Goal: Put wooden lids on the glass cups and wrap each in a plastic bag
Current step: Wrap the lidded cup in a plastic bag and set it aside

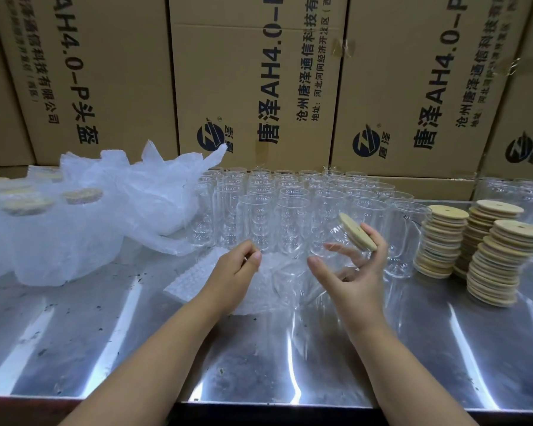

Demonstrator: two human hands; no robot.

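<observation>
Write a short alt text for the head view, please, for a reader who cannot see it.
A person's right hand holds a tilted glass cup capped with a wooden lid, while the left hand pinches a clear plastic bag on a metal table. Rows of bare cups stand behind, lid stacks to their right.

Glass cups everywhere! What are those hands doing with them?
A person is packing cups. The right hand holds a tilted glass cup already topped with a wooden lid, while the left hand pinches a plastic bag on the metal table. Rows of bare cups wait behind, lid stacks stand to the right, and wrapped cups lie on the left.
</observation>
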